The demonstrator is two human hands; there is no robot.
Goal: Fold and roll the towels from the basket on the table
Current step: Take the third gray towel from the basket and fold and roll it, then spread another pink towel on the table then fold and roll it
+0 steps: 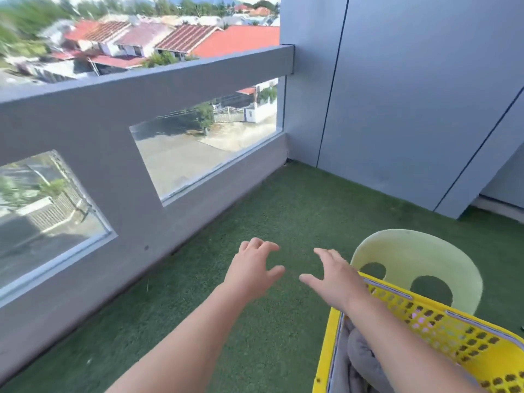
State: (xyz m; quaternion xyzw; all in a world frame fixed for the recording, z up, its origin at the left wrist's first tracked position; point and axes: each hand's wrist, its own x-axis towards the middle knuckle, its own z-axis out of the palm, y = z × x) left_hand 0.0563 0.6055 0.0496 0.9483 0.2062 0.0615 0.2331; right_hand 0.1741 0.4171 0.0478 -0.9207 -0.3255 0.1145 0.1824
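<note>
**Two arms outstretched, nothing held**

The left hand and right hand reach forward above the turf, fingers spread and loosely bent, empty. Grey towels lie in the yellow basket, a pale chair just behind.

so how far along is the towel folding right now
Nothing looks done yet: no folded or rolled towel shows. In hand: nothing, the left hand and right hand reach out empty above the green turf. Left: the grey towels bundled in the yellow basket, all to fold and roll; no table is in view.
</note>
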